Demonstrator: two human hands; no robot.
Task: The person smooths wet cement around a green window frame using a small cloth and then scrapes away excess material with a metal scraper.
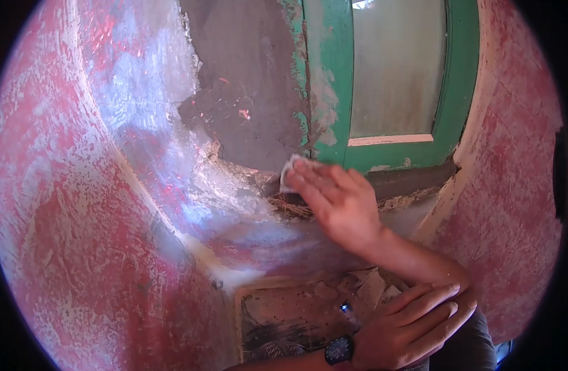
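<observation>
My right hand [343,204] is pressed to the lower wall, its fingers closed on a folded whitish sheet [288,173] that looks like sandpaper. The sheet lies at the edge of a grey patch of plaster [253,93], beside the bottom left corner of a green wooden frame [383,154]. Below, my left hand [414,324] lies with fingers stretched out near my right elbow and over my knee, holding nothing. It wears a dark wristwatch [338,350].
Pink, worn plaster walls [67,216] curve in on both sides. A pane [395,68] sits within the green frame. Broken plaster pieces [370,287] lie on the dusty floor [284,312], near a small bright bluish spot [344,307].
</observation>
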